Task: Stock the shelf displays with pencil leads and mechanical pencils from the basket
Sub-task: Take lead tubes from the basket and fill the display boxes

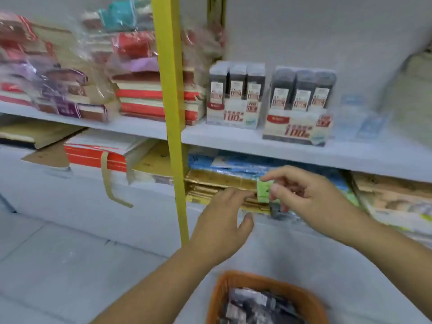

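White shelving (pixel 233 136) fills your view, softened by motion blur. Your right hand (pixel 311 197) pinches a small green pack (pixel 264 191) between thumb and forefinger, holding it in the air in front of the lower tier. Your left hand (pixel 222 213) stretches its fingers to the pack's left edge, while its thumb stands spread apart below.

Behind the pack lie gold sheets (pixel 217 181) under blue packaging. Below your wrists, at the bottom edge, sits the orange basket (pixel 268 279), with dark packets (pixel 252 305) inside it.

On the tier above stand two display boxes of leads, the left display box (pixel 235 106) just beside the right display box (pixel 298 113), each with three dark cases upright in front. A yellow post (pixel 170 90) rises to their left, and beyond it are stacks of plastic-wrapped notebooks (pixel 140 90).
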`<action>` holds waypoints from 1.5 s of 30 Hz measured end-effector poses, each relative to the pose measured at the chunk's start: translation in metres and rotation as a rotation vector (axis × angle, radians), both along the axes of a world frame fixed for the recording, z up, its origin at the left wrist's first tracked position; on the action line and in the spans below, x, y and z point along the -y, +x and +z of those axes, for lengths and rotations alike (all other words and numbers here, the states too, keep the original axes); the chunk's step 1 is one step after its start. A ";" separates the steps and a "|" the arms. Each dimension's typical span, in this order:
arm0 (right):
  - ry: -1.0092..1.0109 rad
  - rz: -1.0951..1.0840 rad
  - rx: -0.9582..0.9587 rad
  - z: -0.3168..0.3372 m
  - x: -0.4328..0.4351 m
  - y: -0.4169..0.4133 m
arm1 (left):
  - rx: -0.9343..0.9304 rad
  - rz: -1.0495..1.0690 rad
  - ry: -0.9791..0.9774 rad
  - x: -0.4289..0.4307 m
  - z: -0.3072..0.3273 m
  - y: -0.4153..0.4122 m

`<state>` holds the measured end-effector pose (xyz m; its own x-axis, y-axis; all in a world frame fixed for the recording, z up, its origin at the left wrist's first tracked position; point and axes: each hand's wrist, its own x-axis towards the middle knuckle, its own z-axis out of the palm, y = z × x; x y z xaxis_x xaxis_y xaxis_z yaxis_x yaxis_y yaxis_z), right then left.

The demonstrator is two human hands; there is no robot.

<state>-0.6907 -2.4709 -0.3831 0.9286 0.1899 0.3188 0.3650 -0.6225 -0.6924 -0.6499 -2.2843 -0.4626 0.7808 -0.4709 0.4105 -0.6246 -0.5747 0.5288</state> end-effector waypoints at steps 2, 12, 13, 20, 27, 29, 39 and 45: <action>-0.033 -0.081 -0.329 -0.070 0.027 -0.007 | -0.250 -0.101 0.317 -0.005 -0.045 -0.012; -0.126 -0.263 -0.981 -0.343 0.072 -0.075 | -0.943 0.105 0.333 0.008 -0.262 -0.063; -0.129 -0.255 -1.006 -0.356 0.071 -0.078 | -0.964 0.120 0.327 0.011 -0.275 -0.065; -0.230 -0.287 -1.012 -0.416 0.050 -0.091 | -0.964 0.070 0.434 0.033 -0.321 -0.067; -0.183 -0.279 -1.052 -0.426 0.056 -0.087 | -0.941 0.085 0.491 0.032 -0.342 -0.055; -0.139 -0.302 -1.051 -0.427 0.054 -0.093 | -0.941 0.095 0.436 0.030 -0.345 -0.052; 0.194 -0.444 -0.996 -0.412 0.072 -0.082 | -0.914 0.164 0.288 0.027 -0.347 -0.054; 0.069 -0.399 -1.045 -0.420 0.059 -0.089 | -1.002 0.111 0.336 0.028 -0.349 -0.047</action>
<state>-0.7801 -2.5294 -0.8031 0.7368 -0.1687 -0.6548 -0.6327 -0.5137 -0.5795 -0.6969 -2.3118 -0.8118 0.7360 -0.3460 -0.5819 0.0730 -0.8139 0.5764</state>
